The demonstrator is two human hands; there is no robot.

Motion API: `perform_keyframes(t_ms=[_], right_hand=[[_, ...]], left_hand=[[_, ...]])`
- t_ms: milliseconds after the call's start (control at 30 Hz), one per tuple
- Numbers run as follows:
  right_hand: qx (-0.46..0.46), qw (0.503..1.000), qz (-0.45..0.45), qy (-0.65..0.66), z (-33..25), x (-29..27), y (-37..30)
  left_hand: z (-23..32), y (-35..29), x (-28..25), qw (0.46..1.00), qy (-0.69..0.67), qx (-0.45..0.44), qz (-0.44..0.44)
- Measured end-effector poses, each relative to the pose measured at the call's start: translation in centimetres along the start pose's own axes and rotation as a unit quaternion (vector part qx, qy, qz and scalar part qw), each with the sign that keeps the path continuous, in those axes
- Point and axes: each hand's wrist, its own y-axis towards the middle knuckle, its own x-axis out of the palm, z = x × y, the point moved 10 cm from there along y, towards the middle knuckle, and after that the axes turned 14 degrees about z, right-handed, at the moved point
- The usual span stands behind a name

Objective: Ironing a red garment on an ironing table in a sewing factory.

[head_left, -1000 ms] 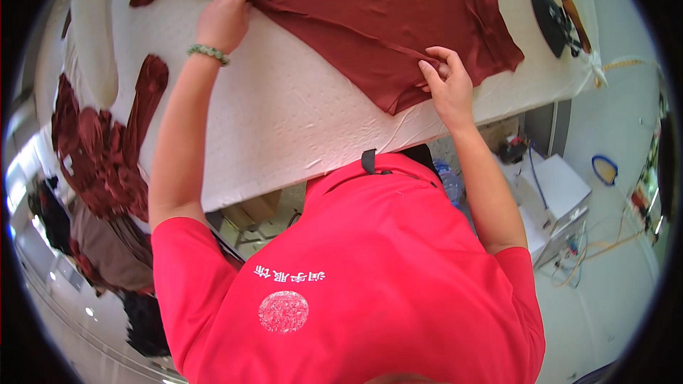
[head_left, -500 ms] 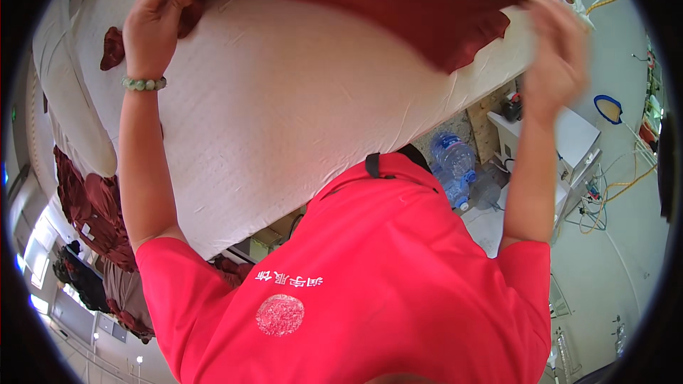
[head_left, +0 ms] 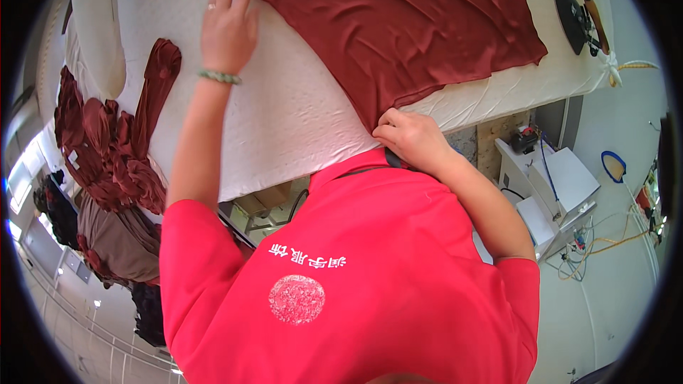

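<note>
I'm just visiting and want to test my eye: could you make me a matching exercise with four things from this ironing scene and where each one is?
Things:
1. left hand
2. right hand
3. iron
4. heap of dark red garments

Places:
A. far right end of the white padded table
B. pinching the dark red shirt at the table's near edge
C. flat on the shirt's left side
D. hanging off the table's left end

Pairs: 1-C, 2-B, 3-A, 4-D

I see the garment (head_left: 398,21) spread on the ironing table (head_left: 284,114), its near corner at the table's near edge under my right hand (head_left: 409,139). My left hand (head_left: 228,28) rests at its left side. The iron (head_left: 578,18) sits at the right end; a heap of garments (head_left: 107,142) hangs off the left edge.
</note>
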Motion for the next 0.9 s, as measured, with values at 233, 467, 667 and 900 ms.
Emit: perform_keyframes(t_ms=[233,467,667,900], right_hand=[[0.06,0.996,-0.042,0.058,-0.3,0.7,0.9],[0.039,0.966,0.159,-0.202,4.3,-9.8,1.9],[-0.028,0.936,0.141,-0.321,7.4,-13.0,0.3],[-0.151,0.942,0.113,-0.28,8.7,-14.9,0.0]], left_hand=[[8.6,-16.6,0.0,0.711,-0.264,-0.633,-0.157],[16.5,-19.6,-0.1,0.697,-0.22,-0.586,-0.349],[17.4,-19.2,-0.4,0.781,-0.13,-0.522,-0.316],[19.2,-19.4,-1.5,0.817,-0.029,-0.523,-0.24]])
